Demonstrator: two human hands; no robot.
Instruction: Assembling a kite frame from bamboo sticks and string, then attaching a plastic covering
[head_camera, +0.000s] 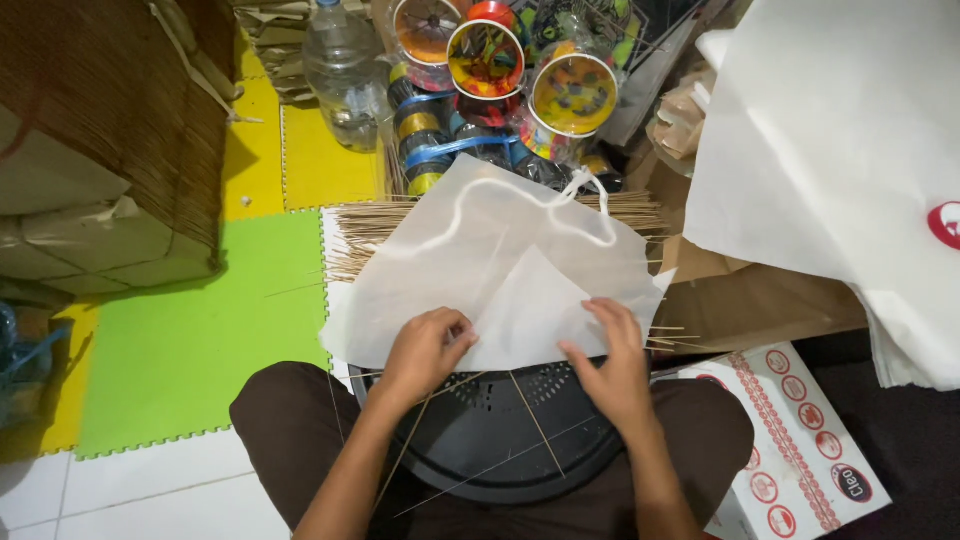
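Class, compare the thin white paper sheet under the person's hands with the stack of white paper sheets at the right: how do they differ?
The thin white paper sheet is translucent, while the stack of white paper sheets looks opaque. The thin sheet has a corner folded over and lies on bamboo sticks; the stack lies flat on brown cardboard. The left hand and right hand press the thin sheet; nothing touches the stack. Both are white paper.
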